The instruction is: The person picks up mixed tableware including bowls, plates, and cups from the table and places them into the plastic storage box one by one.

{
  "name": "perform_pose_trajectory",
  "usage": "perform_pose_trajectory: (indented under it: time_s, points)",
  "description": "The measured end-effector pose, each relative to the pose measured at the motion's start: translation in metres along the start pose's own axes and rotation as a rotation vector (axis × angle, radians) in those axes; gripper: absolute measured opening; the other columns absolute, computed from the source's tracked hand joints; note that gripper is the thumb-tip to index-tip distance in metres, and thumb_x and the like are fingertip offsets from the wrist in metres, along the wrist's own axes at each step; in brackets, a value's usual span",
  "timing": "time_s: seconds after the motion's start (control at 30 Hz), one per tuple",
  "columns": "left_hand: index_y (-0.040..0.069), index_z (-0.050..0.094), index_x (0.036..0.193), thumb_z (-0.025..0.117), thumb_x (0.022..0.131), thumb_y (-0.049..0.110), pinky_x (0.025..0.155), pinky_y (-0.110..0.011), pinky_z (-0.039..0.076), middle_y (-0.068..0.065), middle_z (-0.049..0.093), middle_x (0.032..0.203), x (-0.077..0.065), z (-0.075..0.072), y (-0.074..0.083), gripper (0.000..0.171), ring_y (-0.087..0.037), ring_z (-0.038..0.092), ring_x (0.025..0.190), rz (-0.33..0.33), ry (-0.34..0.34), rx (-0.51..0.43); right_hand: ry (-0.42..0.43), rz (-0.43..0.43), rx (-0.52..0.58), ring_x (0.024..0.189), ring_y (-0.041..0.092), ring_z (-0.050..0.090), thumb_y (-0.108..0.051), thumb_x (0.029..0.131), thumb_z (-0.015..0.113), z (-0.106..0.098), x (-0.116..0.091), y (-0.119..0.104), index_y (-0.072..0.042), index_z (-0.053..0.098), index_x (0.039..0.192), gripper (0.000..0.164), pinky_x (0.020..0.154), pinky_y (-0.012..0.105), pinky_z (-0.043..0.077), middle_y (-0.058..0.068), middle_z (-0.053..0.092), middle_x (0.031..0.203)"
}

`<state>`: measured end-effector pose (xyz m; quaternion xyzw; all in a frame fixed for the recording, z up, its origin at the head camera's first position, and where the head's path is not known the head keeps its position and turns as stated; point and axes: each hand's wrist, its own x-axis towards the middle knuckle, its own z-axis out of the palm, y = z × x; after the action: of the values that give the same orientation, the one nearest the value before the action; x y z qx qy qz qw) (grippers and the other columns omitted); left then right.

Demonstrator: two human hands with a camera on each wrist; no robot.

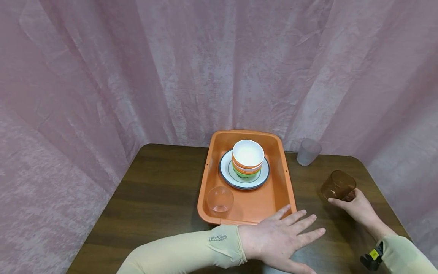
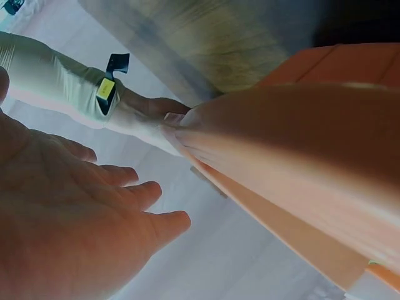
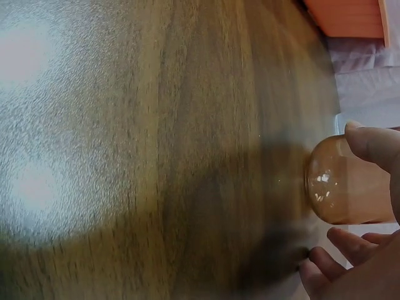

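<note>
On the right side of the table, my right hand (image 1: 361,209) has its thumb and fingers round a brown see-through glass (image 1: 337,185). In the right wrist view the thumb lies along one side of the glass (image 3: 350,181), with the fingers (image 3: 356,247) at the other side. My left hand (image 1: 282,236) is stretched out flat with its fingers spread, over the near right corner of an orange tray (image 1: 286,179); it holds nothing. In the left wrist view the left hand's palm (image 2: 69,219) shows beside the tray wall.
Inside the tray, a stack of white, orange and green bowls (image 1: 248,154) stands on white plates (image 1: 227,173) with dark rims. A clear glass (image 1: 220,199) is in its near left corner. A frosted tumbler (image 1: 308,151) stands behind the brown glass. Pink curtains (image 1: 191,76) hang behind the table (image 1: 150,198).
</note>
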<state>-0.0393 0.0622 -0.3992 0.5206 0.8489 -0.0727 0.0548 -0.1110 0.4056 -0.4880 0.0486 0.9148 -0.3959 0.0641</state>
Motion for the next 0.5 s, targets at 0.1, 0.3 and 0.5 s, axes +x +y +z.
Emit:
perform_pose_trajectory:
  time_s: [0.1, 0.3, 0.5]
  points:
    - [0.042, -0.007, 0.163, 0.023, 0.091, 0.086, 0.124, -0.042, 0.004, 0.011, -0.005, 0.17, 0.0, 0.001, -0.001, 0.089, -0.011, -0.008, 0.155, 0.0, -0.005, -0.002, 0.027, -0.025, -0.024, 0.116, 0.046, 0.054, -0.04, 0.096, 0.074, 0.002, 0.003, 0.001, 0.013, 0.037, 0.139, 0.078, 0.083, 0.035, 0.048, 0.033, 0.054, 0.129]
    - [0.042, -0.008, 0.162, 0.023, 0.092, 0.085, 0.124, -0.041, 0.004, 0.011, -0.007, 0.17, 0.0, 0.003, -0.002, 0.088, -0.011, -0.009, 0.155, 0.001, -0.014, -0.002, 0.046, -0.04, -0.037, 0.105, 0.033, 0.058, -0.037, 0.095, 0.075, 0.005, 0.006, 0.003, 0.016, 0.033, 0.143, 0.082, 0.071, 0.017, 0.045, 0.031, 0.057, 0.125]
    - [0.042, -0.007, 0.163, 0.023, 0.092, 0.085, 0.124, -0.041, 0.003, 0.011, -0.005, 0.17, 0.0, 0.006, -0.002, 0.088, -0.01, -0.008, 0.154, 0.003, -0.018, -0.003, 0.065, -0.033, -0.018, 0.116, 0.046, 0.055, -0.036, 0.094, 0.076, 0.011, 0.009, 0.002, 0.019, 0.027, 0.147, 0.091, 0.078, 0.024, 0.045, 0.038, 0.055, 0.129]
